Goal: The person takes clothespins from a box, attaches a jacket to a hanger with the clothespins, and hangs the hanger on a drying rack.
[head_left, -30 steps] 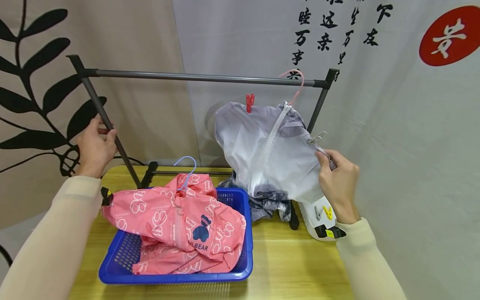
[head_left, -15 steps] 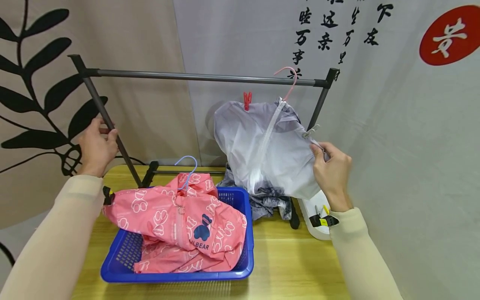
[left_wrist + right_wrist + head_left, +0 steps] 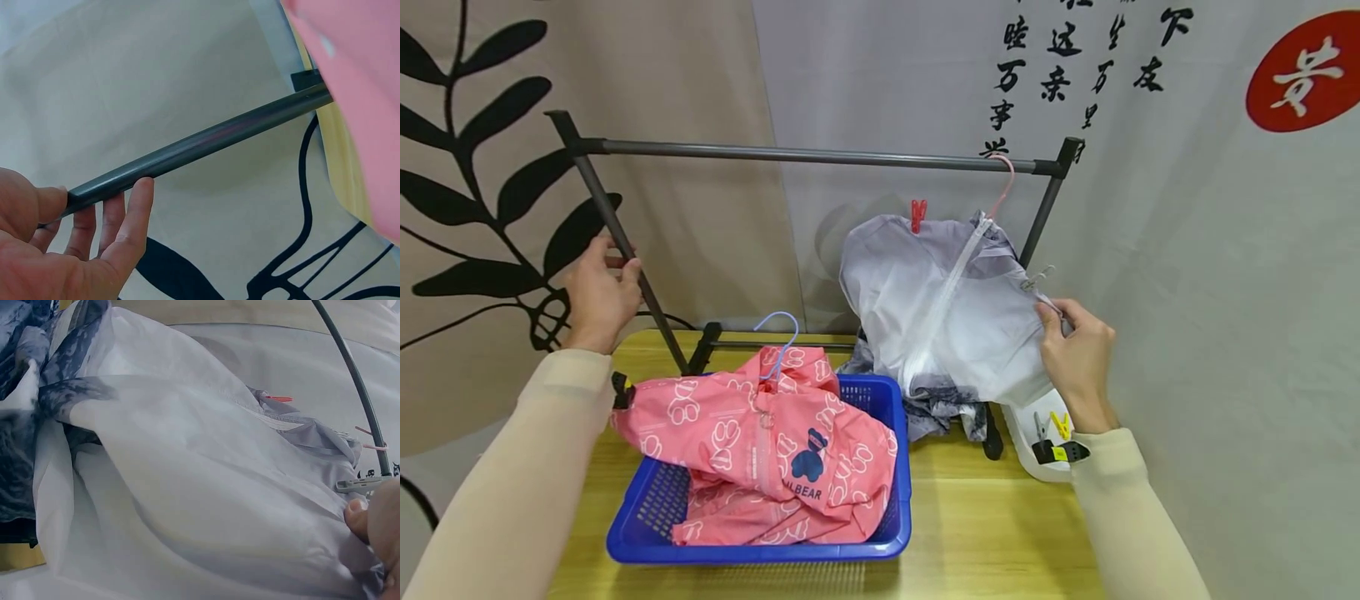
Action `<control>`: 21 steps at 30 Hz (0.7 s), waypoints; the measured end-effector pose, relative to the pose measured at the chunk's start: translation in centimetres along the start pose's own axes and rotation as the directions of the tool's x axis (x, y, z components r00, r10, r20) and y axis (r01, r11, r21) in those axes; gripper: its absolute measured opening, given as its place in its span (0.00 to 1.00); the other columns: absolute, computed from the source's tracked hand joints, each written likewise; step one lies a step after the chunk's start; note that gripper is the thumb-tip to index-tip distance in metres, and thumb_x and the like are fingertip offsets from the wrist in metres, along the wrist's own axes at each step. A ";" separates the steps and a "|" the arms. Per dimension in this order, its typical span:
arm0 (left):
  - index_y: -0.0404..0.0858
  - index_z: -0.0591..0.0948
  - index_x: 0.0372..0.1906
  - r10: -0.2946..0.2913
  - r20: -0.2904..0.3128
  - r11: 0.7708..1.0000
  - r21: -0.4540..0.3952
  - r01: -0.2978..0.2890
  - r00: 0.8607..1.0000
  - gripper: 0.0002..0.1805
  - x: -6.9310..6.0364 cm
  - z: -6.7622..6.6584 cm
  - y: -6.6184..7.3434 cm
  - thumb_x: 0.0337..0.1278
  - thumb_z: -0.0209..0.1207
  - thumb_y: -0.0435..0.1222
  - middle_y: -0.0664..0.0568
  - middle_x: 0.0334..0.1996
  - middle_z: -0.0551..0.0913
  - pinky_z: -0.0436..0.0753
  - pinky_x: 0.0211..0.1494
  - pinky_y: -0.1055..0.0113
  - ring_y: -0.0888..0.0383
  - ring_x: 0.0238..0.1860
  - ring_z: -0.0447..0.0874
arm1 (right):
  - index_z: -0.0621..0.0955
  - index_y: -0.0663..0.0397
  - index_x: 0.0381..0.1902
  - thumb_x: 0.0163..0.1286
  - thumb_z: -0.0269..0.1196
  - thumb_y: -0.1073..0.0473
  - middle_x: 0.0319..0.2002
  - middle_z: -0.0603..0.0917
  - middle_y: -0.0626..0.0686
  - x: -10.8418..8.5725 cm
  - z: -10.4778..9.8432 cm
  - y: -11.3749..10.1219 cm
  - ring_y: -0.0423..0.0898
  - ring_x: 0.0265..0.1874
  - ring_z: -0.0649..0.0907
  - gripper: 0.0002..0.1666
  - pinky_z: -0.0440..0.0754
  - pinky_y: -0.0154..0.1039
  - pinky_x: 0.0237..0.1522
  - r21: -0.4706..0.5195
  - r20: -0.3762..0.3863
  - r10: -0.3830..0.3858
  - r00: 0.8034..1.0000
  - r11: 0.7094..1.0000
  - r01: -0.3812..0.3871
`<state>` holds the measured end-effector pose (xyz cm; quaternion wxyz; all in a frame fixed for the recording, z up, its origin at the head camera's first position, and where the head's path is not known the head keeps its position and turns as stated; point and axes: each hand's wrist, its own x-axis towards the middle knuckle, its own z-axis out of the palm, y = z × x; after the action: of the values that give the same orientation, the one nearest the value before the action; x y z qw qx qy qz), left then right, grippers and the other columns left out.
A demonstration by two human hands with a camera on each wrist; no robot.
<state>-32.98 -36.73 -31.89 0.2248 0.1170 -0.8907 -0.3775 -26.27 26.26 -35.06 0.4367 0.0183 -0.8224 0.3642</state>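
Observation:
A grey and white zip jacket (image 3: 955, 308) with dark tie-dye fabric at its bottom hangs from a pink hanger (image 3: 1006, 183), its hook at the rack's top bar (image 3: 820, 157). My right hand (image 3: 1078, 354) pinches the jacket's right edge, just below a grey clothespin (image 3: 1036, 279). A red clothespin (image 3: 918, 216) grips the jacket's top left edge. In the right wrist view the jacket (image 3: 206, 469) fills most of the frame, and only part of that hand shows. My left hand (image 3: 601, 296) holds the rack's left post (image 3: 206, 140) between thumb and fingers.
A blue basket (image 3: 760, 553) on the wooden table (image 3: 985, 533) holds a pink patterned jacket (image 3: 760, 450) with a blue hanger (image 3: 786, 333). Behind my right wrist, a white container (image 3: 1030, 442) bears yellow (image 3: 1061, 425) and grey clothespins. A printed cloth backdrop stands behind.
The grey and white jacket shifted left and up, then back right and lower with my right hand. The pink hook now sits lower at the bar. My left hand keeps its hold.

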 end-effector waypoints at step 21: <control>0.38 0.70 0.88 0.027 -0.015 1.000 -0.009 -0.028 1.000 0.28 -0.2 0.1 -0.2 0.98 0.48 0.44 0.27 0.76 0.81 0.65 0.32 0.92 0.31 0.67 0.88 | 0.94 0.63 0.53 0.84 0.75 0.54 0.46 0.97 0.66 -0.7 -0.8 0.3 0.68 0.42 0.94 0.15 0.72 0.37 0.41 -0.023 0.009 -0.007 1.000 1.000 0.007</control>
<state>-32.86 -36.70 -32.13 0.2371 0.1065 -0.8888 -0.3775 -25.39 26.79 -35.50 0.4343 0.0177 -0.8285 0.3531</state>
